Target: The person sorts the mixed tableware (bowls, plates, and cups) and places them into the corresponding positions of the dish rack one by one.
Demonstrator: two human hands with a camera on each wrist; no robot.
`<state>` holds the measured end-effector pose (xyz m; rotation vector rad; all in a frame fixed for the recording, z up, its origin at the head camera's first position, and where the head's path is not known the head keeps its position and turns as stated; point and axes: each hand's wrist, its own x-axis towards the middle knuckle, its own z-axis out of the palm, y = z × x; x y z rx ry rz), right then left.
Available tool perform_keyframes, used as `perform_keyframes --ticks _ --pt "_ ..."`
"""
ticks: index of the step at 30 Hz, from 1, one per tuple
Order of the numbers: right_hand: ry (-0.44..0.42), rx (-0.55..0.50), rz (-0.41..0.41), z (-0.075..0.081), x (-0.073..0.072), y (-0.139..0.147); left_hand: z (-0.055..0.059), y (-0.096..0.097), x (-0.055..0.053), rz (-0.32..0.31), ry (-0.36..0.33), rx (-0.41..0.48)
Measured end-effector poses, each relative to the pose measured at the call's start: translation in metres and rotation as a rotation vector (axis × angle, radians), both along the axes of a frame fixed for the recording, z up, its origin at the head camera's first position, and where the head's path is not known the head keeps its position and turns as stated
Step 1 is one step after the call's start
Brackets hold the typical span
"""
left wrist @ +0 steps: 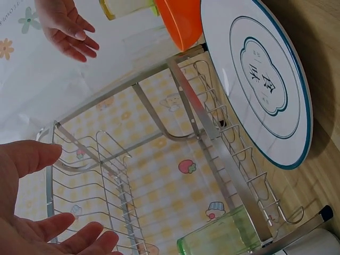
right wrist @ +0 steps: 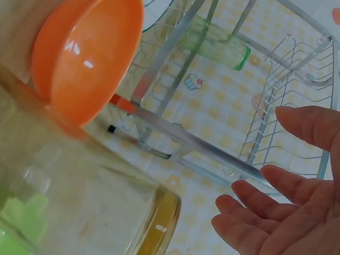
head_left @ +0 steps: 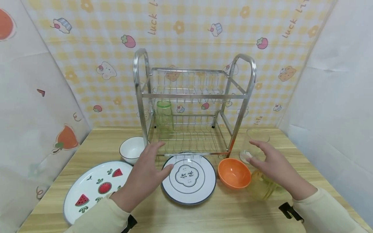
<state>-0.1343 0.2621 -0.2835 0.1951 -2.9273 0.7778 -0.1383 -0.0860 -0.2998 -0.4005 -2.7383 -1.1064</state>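
Observation:
My left hand hangs in the air, fingers apart and nothing in it, between the watermelon plate and a white plate with a dark rim. My right hand, also holding nothing, hovers above a yellowish glass vessel and in front of a clear glass. Behind both hands stands a two-tier metal dish rack. On its lower tier, at the left, a green glass stands on end. An orange bowl sits left of my right hand.
A white bowl with a dark rim stands by the rack's left front leg, partly behind it. A wooden table carries everything. Patterned cloth hangs behind the rack, and pale sheets bound the sides.

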Motion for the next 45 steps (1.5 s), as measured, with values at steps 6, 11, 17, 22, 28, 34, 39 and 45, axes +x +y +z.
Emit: perform_keyframes --ticks 6,11,17,22,28,34,39,45 --pt "0.039 0.063 0.008 -0.007 0.004 0.014 0.000 0.005 0.000 -0.014 0.014 -0.023" --pt "0.049 0.106 0.005 -0.013 0.006 0.025 -0.001 0.008 0.000 -0.024 0.029 -0.027" --pt "0.033 0.141 0.006 -0.019 0.007 0.034 -0.004 0.011 -0.002 -0.031 0.024 -0.015" --pt "-0.005 0.178 -0.001 -0.022 0.006 0.039 -0.006 0.014 -0.003 -0.054 0.021 -0.001" --pt "-0.030 0.189 -0.015 -0.026 0.006 0.044 -0.007 0.016 -0.003 -0.060 0.041 0.000" --pt "-0.090 0.176 -0.018 -0.028 0.002 0.050 -0.009 0.018 -0.005 -0.062 0.040 -0.009" --pt "-0.103 0.160 -0.018 -0.030 0.000 0.052 -0.010 0.019 -0.006 -0.056 0.034 -0.010" --pt "-0.105 0.147 -0.009 -0.030 -0.002 0.053 -0.010 0.018 -0.007 -0.052 0.025 -0.011"
